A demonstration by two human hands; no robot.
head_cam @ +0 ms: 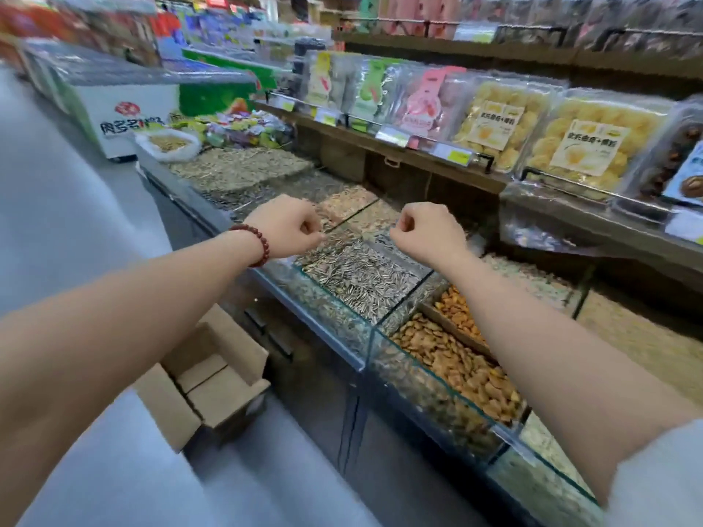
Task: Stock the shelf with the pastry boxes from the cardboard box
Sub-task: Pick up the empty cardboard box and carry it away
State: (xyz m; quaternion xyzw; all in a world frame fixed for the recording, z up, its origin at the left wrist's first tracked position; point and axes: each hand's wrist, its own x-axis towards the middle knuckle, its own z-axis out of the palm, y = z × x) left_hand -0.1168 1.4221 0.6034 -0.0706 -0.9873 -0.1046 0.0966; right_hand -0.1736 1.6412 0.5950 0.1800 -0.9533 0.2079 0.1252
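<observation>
Both my arms reach forward over glass bins of seeds. My left hand (pixel 290 226), with a red bead bracelet on the wrist, has its fingers curled and holds nothing. My right hand (pixel 426 232) is curled the same way and empty. The open cardboard box (pixel 213 378) lies on the floor below my left forearm; I see only bare cardboard inside it. Clear pastry boxes (pixel 498 125) with yellow pastries stand on the wooden shelf (pixel 414 155) up to the right, past both hands. Another yellow pastry box (pixel 589 140) stands beside the first.
Glass bins of sunflower seeds (pixel 361 273) and nuts (pixel 456 359) run along the counter under my hands. Pink and green packs (pixel 418 102) fill the shelf's left part. A white chest freezer (pixel 125 104) stands at the far left beside the grey floor aisle.
</observation>
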